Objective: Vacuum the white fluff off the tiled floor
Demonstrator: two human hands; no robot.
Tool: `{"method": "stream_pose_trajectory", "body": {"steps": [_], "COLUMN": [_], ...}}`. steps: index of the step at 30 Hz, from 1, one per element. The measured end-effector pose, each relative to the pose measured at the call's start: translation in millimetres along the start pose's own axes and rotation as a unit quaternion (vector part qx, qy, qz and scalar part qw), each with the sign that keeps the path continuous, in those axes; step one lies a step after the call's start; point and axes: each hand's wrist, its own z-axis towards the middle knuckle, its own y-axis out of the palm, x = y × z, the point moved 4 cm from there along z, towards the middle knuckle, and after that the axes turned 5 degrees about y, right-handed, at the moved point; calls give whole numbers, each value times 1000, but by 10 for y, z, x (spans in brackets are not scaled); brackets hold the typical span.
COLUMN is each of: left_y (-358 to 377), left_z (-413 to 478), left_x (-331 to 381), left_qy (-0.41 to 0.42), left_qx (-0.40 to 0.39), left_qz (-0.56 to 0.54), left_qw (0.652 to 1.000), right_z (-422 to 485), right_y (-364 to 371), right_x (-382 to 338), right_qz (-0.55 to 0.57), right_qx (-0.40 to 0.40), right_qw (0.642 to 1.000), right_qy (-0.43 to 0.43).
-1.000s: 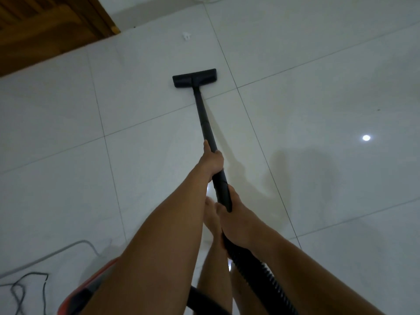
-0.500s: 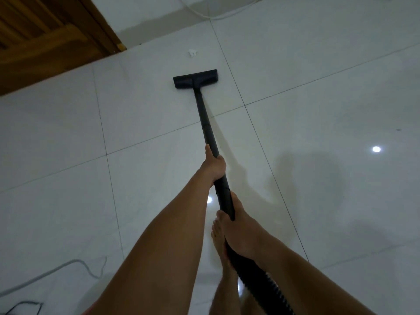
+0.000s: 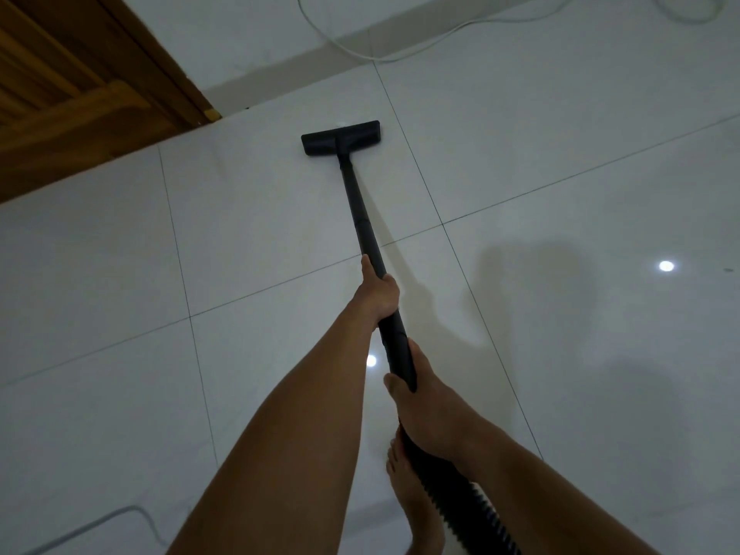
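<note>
The black vacuum wand (image 3: 362, 218) runs from my hands up to its flat floor head (image 3: 340, 139), which rests on the white tiled floor (image 3: 520, 154). A tiny bit of white fluff (image 3: 340, 124) peeks out at the head's far edge, touching it. My left hand (image 3: 378, 292) grips the wand midway. My right hand (image 3: 416, 398) grips lower down, where the wand meets the ribbed black hose (image 3: 464, 510). My bare foot (image 3: 412, 486) stands beneath the hose.
A wooden door (image 3: 72, 86) fills the far left corner. The wall's base runs across the top, with a white cable (image 3: 400, 54) lying along it. Another grey cable (image 3: 120, 518) curls at the bottom left. Ceiling lights reflect in the glossy tiles.
The floor head has slid forward to the fluff, which lay a short way beyond it before. My view has advanced; the red vacuum body and dark cables at bottom left have left the frame.
</note>
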Motion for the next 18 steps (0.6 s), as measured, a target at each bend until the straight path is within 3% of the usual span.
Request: {"method": "stream_pose_trajectory", "body": {"steps": [18], "left_y": [-596], "left_z": [543], "left_x": [916], "left_qy": [-21], "left_qx": [-10], "left_qz": [42], "left_qw": [999], "right_z": [336], "right_y": [-261], "right_x": [-1067], "right_qz": [83], "right_qx": [-31], "right_qw": [995], "right_qy": [37]}}
